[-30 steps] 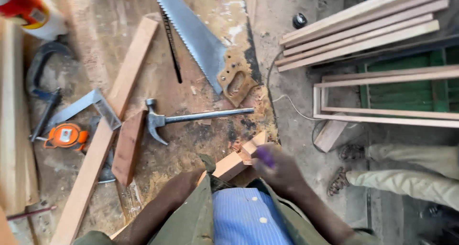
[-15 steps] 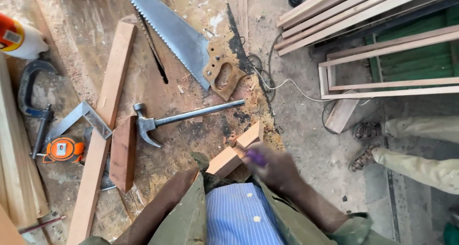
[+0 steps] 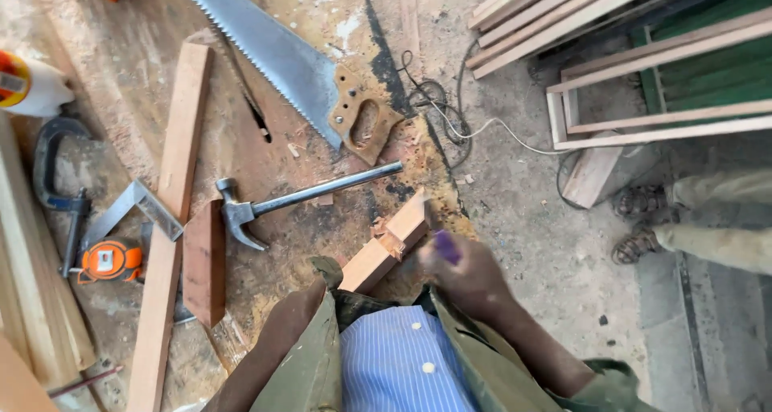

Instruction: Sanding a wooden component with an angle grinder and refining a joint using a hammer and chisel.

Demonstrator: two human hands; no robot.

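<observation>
My right hand (image 3: 470, 274) is closed around a purple-handled tool (image 3: 447, 247), probably a chisel, whose blurred tip sits at the far end of a short notched wood block (image 3: 388, 245). The block lies at an angle on the workbench edge, just in front of my chest. My left forearm (image 3: 269, 348) reaches toward the block's near end, but the hand itself is hidden behind my shirt collar. A claw hammer (image 3: 299, 200) lies just left of the block.
On the bench (image 3: 121, 58) are a handsaw (image 3: 281, 62), a long wooden slat (image 3: 173, 219), a dark wood block (image 3: 205, 261), a try square (image 3: 133, 211), an orange tape measure (image 3: 108, 259), a C-clamp (image 3: 56, 171) and a bottle (image 3: 28, 82). Wooden frames (image 3: 643, 82), a cable (image 3: 482, 129) and another person's sandalled feet (image 3: 643, 219) lie right.
The view has drifted, so the bench things sit lower and further right in the picture. My right hand stays at the block's end with the purple-handled tool.
</observation>
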